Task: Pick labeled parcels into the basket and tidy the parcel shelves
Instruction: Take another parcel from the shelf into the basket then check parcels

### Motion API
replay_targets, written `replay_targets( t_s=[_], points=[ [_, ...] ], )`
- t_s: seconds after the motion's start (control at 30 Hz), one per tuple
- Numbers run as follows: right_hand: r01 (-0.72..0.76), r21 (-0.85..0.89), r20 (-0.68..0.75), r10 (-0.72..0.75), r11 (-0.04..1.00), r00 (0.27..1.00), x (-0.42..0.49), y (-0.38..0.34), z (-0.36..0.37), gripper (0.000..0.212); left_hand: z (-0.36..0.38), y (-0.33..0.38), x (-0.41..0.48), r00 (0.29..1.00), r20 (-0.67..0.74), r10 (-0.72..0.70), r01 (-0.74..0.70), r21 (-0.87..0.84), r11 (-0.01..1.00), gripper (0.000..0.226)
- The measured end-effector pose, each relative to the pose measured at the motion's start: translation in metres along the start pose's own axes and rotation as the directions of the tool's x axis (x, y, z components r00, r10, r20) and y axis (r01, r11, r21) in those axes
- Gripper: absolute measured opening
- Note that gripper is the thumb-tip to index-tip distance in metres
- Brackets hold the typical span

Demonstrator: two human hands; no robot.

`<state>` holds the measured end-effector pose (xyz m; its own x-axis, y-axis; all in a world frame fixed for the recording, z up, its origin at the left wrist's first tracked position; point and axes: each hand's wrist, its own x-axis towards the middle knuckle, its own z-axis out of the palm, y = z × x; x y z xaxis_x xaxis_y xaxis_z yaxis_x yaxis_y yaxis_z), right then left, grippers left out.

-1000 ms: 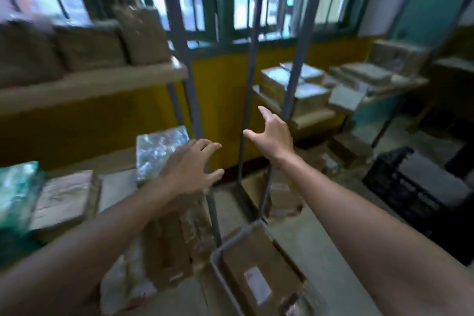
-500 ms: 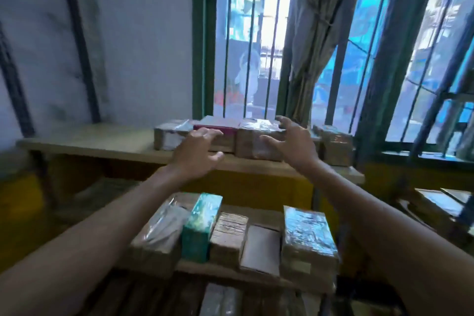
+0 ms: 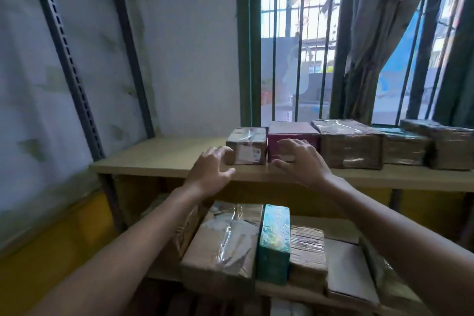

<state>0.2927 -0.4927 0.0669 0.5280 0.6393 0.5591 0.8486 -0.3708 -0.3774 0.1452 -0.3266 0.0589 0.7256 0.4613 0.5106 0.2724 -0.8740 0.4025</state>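
Quick tally: two shelves. The upper shelf (image 3: 159, 159) had five parcels, one magenta box (image 3: 292, 133) and four brown taped ones, with just the labeled brown parcel (image 3: 246, 147) at the left end showing a sticker. The lower shelf (image 3: 338, 226) had at least five, one teal box (image 3: 274, 241) and the rest brownish. Plus two hands, left hand (image 3: 210, 172) and right hand (image 3: 300, 161), and one curtain (image 3: 372, 33).

The top shelf (image 3: 159, 161), mid frame, holds a row of brown boxes (image 3: 351, 146) and a pink box (image 3: 292, 128). The lower shelf (image 3: 338, 224), at the bottom, holds brown parcels (image 3: 225, 241) and a green box (image 3: 274, 241).
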Motion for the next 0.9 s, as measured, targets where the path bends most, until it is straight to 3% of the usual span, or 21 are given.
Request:
replay_targets(
  t_s=[0.27,0.43,0.6,0.67,0.77,0.9],
  points=[
    [0.207,-0.214,-0.056,-0.223,0.955,0.973,0.057,0.024,0.015,0.054,0.03,-0.027,0.052,0.996,-0.059,0.064,-0.066,-0.031,0.997,0.051],
    [0.291,-0.29,0.089,-0.277,0.912,0.957,0.107,0.024,0.018,0.059,0.042,-0.04,0.084,0.998,-0.023,0.063,-0.064,-0.032,0.997,0.067],
    [0.402,-0.448,0.389,-0.23,0.798,0.892,0.123,0.023,0.052,0.054,0.055,-0.067,0.098,0.99,0.136,0.046,-0.025,-0.157,0.987,0.074],
    [0.407,-0.432,0.449,-0.199,0.805,0.871,0.128,0.019,0.059,0.044,0.059,-0.078,0.103,0.991,0.126,0.036,-0.012,-0.185,0.983,0.071],
    [0.41,-0.421,0.423,-0.224,0.809,0.878,0.14,0.013,0.063,0.036,0.057,-0.091,0.111,0.996,0.076,0.055,-0.038,-0.209,0.977,0.077],
    [0.379,-0.255,0.395,-0.262,0.889,0.881,0.163,-0.008,0.065,0.027,0.046,-0.114,0.116,0.996,0.021,0.083,-0.076,-0.234,0.969,0.081]
  ],
)
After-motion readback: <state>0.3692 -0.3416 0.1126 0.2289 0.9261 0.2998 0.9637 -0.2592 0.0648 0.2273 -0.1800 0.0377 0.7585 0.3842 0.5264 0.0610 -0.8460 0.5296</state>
